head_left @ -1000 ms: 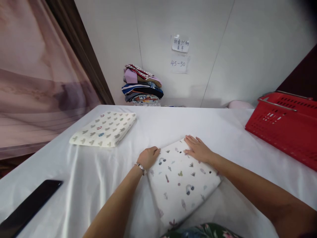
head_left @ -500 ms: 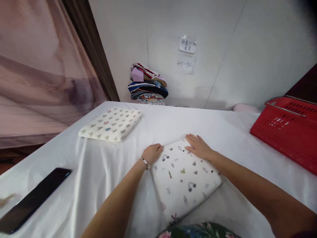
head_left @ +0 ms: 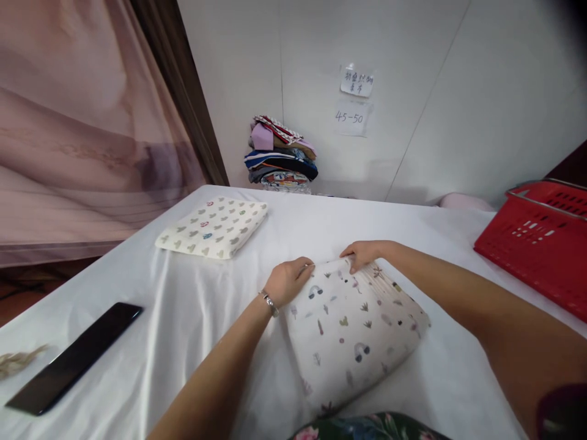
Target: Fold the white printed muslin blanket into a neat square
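Observation:
A folded white cloth [head_left: 351, 330], printed with small rainbows and plants, lies in front of me on the white-covered table. My left hand [head_left: 288, 280], with a bracelet at its wrist, pinches the cloth's far left corner. At the far right corner my right hand [head_left: 364, 253] grips the cloth's edge, thumb and fingers closed on it. The layers near that hand are lifted a little, and pleats run down the right side. Farther left rests a second folded cloth [head_left: 215, 227], cream with grey cloud-like shapes, apart from both hands.
A dark flat slab [head_left: 76, 357] lies at the left, beside a dried plant tuft [head_left: 21, 362]. At the right stands a red basket [head_left: 536, 244] with a metal handle. Stacked folded fabrics [head_left: 282, 153] sit by the wall beyond the table's far edge.
My right hand has gone from lying flat on the cloth to gripping its far edge, raising the right side into pleats. My left fingers have closed further on the left corner.

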`<action>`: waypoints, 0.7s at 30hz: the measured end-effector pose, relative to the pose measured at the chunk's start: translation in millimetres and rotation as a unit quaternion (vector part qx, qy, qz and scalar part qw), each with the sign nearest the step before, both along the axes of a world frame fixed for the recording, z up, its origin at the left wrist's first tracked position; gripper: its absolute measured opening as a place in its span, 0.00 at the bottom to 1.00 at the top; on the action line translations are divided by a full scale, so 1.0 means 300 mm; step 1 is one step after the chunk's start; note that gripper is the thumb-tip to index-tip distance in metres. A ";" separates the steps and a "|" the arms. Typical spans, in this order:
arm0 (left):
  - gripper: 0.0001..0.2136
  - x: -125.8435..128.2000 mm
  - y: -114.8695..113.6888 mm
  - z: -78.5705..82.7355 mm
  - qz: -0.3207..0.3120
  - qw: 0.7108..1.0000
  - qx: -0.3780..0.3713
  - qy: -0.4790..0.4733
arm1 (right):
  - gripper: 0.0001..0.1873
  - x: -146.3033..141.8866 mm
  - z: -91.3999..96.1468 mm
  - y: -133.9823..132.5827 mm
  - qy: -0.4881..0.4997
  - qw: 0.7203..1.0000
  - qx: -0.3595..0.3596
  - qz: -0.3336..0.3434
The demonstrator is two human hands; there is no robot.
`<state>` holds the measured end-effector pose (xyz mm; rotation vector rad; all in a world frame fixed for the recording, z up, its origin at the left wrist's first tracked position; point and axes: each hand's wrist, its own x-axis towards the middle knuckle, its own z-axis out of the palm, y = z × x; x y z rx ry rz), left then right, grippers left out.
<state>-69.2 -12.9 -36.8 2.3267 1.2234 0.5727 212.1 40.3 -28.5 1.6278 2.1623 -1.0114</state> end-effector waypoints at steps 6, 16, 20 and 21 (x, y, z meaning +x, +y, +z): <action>0.12 0.005 -0.039 0.054 -0.024 0.997 0.076 0.013 | 0.42 -0.037 0.023 0.035 -0.013 0.996 -0.091 -0.005; 0.11 -0.011 -0.056 0.096 -0.049 0.995 0.091 -0.009 | 0.37 -0.037 0.103 0.012 -0.045 0.994 -0.096 0.012; 0.12 -0.019 -0.055 0.111 -0.049 0.997 0.060 -0.001 | 0.39 -0.014 0.149 -0.021 -0.047 0.994 -0.094 0.017; 0.13 -0.021 -0.055 0.114 -0.049 0.998 0.047 0.000 | 0.40 -0.009 0.161 -0.029 -0.050 0.995 -0.083 0.017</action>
